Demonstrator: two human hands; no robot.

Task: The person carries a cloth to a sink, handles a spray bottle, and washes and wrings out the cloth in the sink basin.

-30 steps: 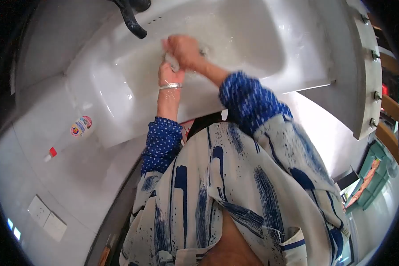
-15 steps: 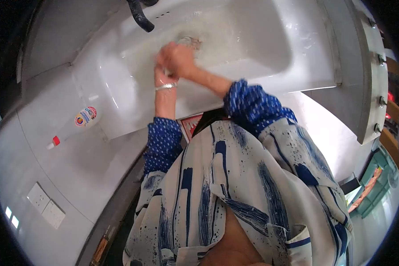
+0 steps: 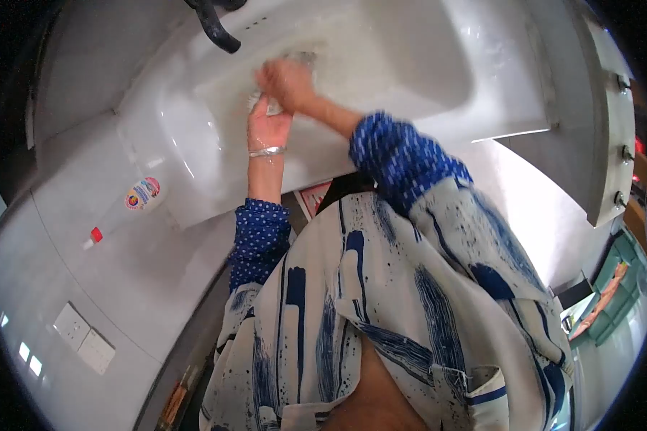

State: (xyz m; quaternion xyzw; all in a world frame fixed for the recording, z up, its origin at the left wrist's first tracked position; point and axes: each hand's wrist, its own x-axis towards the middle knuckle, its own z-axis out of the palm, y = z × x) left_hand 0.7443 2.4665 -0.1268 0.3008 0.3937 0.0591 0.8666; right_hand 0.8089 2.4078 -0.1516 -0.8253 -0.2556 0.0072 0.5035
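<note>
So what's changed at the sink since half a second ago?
The right hand has slid forward over the left hand, baring more of it and a pale item between them. No grasp or release is clear. The bottle and faucet stayed put.

This looks like a washing spot in a home — whether kitchen, bathroom or utility room, I cannot tell. A broad white sink (image 3: 507, 93) spans twelve o'clock, with a black tap (image 3: 218, 30) at eleven. A labelled bottle (image 3: 144, 194) shows at nine, wall sockets (image 3: 72, 327) at eight — and a green tray (image 3: 629, 267) between three and four.
</note>
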